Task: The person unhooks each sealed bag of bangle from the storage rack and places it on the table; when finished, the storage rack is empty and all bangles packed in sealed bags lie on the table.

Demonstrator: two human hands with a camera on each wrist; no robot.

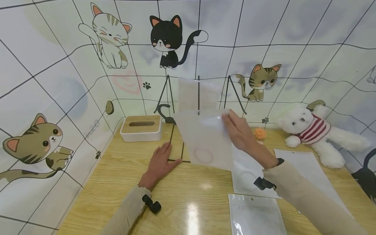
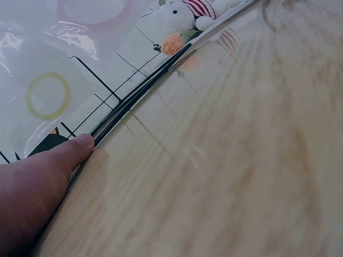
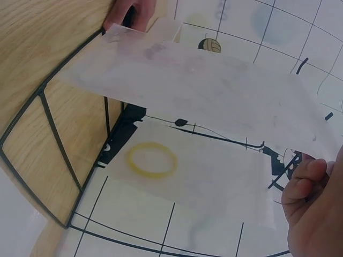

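My right hand (image 1: 239, 130) pinches a translucent plastic bag (image 1: 205, 140) by its upper right edge and holds it up above the table. A faint pink ring marks this bag near its bottom. Behind it, a second translucent bag (image 1: 188, 94) with a yellow ring, plain in both wrist views, hangs upright at a black wire rack (image 1: 162, 94); how it is hung cannot be told. My left hand (image 1: 160, 163) rests with extended fingers at the rack's base on the table. In the left wrist view its thumb (image 2: 67, 155) touches the black wire.
White plastic bags (image 1: 255, 212) lie on the wooden table (image 1: 176, 202) at the right. A tissue box (image 1: 141, 129) with a wooden lid stands back left. An orange yarn ball (image 1: 259, 133) and a white plush bear (image 1: 314, 130) sit back right, against the cat-printed wall.
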